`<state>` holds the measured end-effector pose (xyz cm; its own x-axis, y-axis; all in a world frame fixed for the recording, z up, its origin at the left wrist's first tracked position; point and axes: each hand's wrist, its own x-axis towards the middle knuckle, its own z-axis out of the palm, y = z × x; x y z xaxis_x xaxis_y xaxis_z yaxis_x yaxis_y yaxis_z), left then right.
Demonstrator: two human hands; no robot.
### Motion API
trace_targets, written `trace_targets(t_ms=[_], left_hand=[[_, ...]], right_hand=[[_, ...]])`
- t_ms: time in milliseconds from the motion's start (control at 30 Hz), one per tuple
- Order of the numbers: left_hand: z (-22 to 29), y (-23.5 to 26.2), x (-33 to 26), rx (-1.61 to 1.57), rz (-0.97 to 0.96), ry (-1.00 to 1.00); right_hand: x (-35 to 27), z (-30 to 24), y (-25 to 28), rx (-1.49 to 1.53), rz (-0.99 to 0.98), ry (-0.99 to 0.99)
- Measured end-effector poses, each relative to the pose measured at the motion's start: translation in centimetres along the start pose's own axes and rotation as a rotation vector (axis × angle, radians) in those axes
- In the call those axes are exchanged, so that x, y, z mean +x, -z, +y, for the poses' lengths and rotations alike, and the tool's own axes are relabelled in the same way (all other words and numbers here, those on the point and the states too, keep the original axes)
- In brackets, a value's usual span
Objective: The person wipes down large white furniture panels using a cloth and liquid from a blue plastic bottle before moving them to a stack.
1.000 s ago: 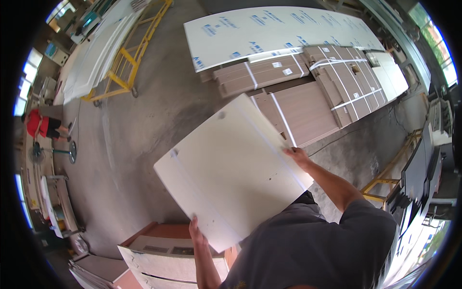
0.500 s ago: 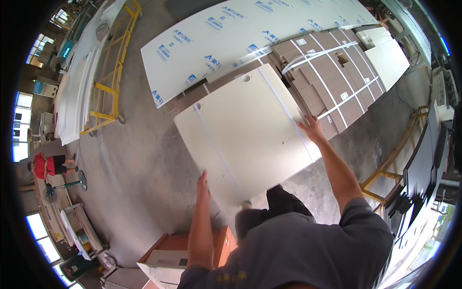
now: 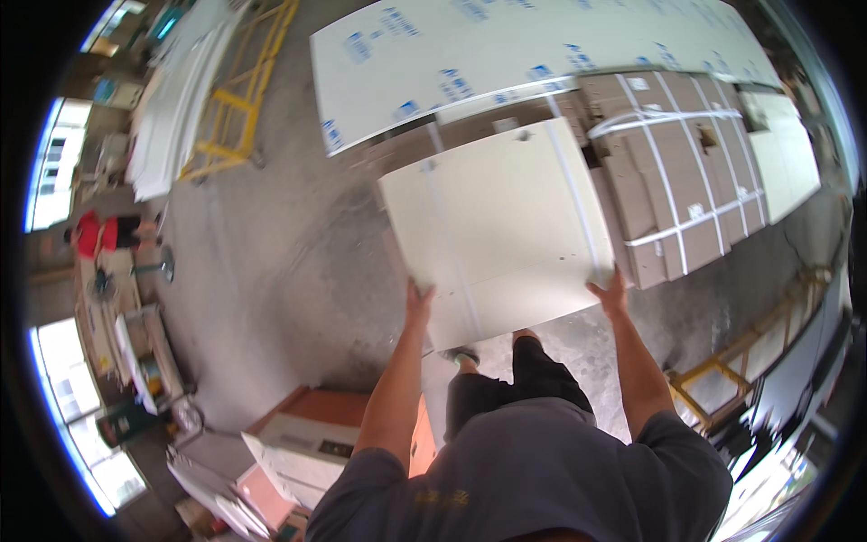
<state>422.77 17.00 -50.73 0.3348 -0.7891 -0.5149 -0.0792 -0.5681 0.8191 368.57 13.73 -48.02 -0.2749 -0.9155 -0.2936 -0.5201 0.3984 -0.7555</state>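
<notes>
A large cream panel bundle (image 3: 501, 226) with two white straps lies flat in front of me. Its far part overlaps brown cardboard packs (image 3: 524, 116); the near edge reaches toward my legs. My left hand (image 3: 418, 304) grips the left edge near the close corner, fingers partly hidden at the side. At the near right corner my right hand (image 3: 611, 294) holds the edge, its thumb toward the top face and the other fingers mostly out of sight. Small dark marks dot the top face. Whatever supports the bundle underneath is hidden.
Strapped brown cartons (image 3: 673, 172) stand right of the bundle, with a white printed sheet (image 3: 542, 45) behind. A yellow trolley frame (image 3: 237, 113) is at the left. Near my left arm sits an orange-brown cabinet (image 3: 334, 411). A person in red (image 3: 95, 237) stands far left beside a fan.
The bundle has turned straighter to the packs behind it. My right hand has shifted down to the near right corner, and my left hand has moved up the left edge. My view has shifted.
</notes>
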Motion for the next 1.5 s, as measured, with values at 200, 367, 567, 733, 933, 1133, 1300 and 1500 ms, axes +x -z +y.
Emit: trace_targets(t_ms=[200,367,567,733,933,1133,1300,1500], left_hand=[[3.1,-0.6,-1.7,-0.145,0.021,0.11],[4.0,0.1,-1.9,-0.161,0.049,0.088],[3.8,0.1,-1.6,-0.156,-0.018,0.117],[4.5,-0.3,-2.6,-0.205,-0.062,0.084],[2.6,0.4,-4.5,-0.025,-0.094,0.12],[-4.6,1.3,-12.1,-0.658,-0.222,0.82],[-0.5,-2.6,-9.8,-0.698,0.009,0.801],[-5.1,3.3,-13.2,-0.2,-0.259,0.771]], right_hand=[[-0.9,-0.6,0.4,-0.129,0.045,-0.061],[-1.2,-1.3,-0.4,-0.069,0.06,-0.095],[-1.3,-0.4,-0.4,-0.222,0.121,-0.032],[-2.4,-3.8,0.3,-0.152,0.11,-0.097],[-2.3,-4.6,2.6,-0.03,0.224,-0.03],[-0.4,6.5,-5.5,1.56,0.034,-0.986],[3.9,6.7,-4.6,1.512,-0.066,-0.817],[-1.9,1.1,-2.2,1.102,-0.081,-0.896]])
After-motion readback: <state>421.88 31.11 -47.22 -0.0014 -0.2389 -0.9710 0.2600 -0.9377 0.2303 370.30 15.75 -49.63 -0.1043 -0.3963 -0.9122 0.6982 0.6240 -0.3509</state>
